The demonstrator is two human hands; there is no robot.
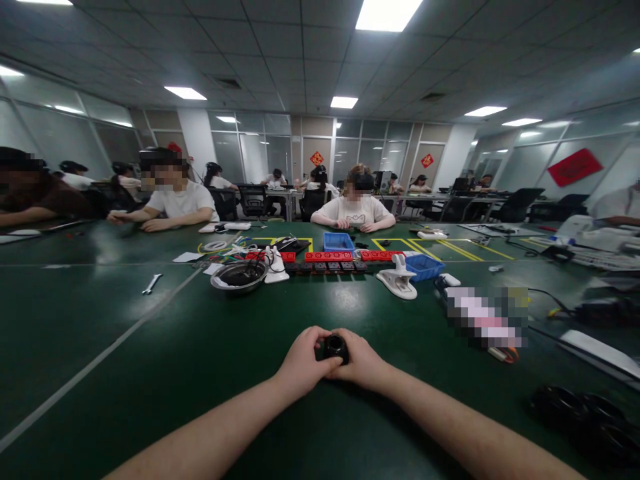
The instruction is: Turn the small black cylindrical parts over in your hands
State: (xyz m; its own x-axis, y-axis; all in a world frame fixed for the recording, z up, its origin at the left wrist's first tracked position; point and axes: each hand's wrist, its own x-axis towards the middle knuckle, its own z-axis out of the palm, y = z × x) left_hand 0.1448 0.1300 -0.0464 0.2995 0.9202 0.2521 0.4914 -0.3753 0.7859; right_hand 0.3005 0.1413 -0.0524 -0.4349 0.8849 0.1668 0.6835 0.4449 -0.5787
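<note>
A small black ring-shaped part [336, 346] with a round hole on top stands on the green table [240, 413] in front of me. From its left side my left hand [306, 360] grips it, the thumb lying across the near side. My right hand [357, 360] is wrapped around its right side, fingers closed and meeting the left hand's. The part's underside is hidden by my hands. Several larger black rings [563, 408] lie at the lower right, away from my hands.
Beyond my hands are a metal bowl [227, 280], a white clamp base [400, 285], blue trays [425, 267] and red blocks [329, 256]. A wrench [152, 284] lies to the left. A blurred-out item [485, 317] with cables is on the right. Several people sit around.
</note>
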